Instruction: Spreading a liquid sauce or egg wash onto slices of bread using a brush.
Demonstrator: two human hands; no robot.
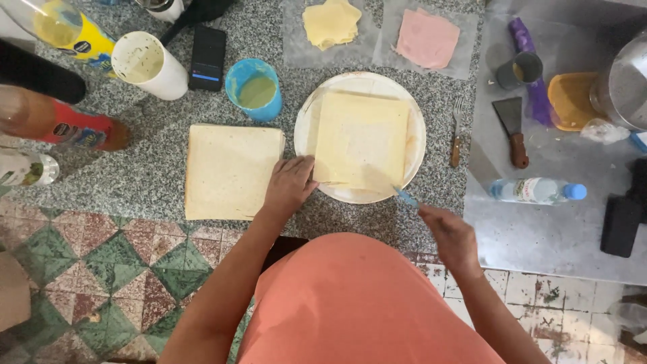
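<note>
Granite counter (155, 182): your left hand (288, 185) flat, steadying the bread slice (360, 138) on the plate (414, 162), right hand (450, 236) closed on the knife (403, 195), mid-spread; next, likely sweep evenly toward the edges.

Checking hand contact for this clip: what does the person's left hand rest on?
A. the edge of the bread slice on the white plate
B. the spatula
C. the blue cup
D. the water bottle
A: the left hand lies on the near left edge of the bread slice on the white plate, while the right hand holds a knife.
</note>
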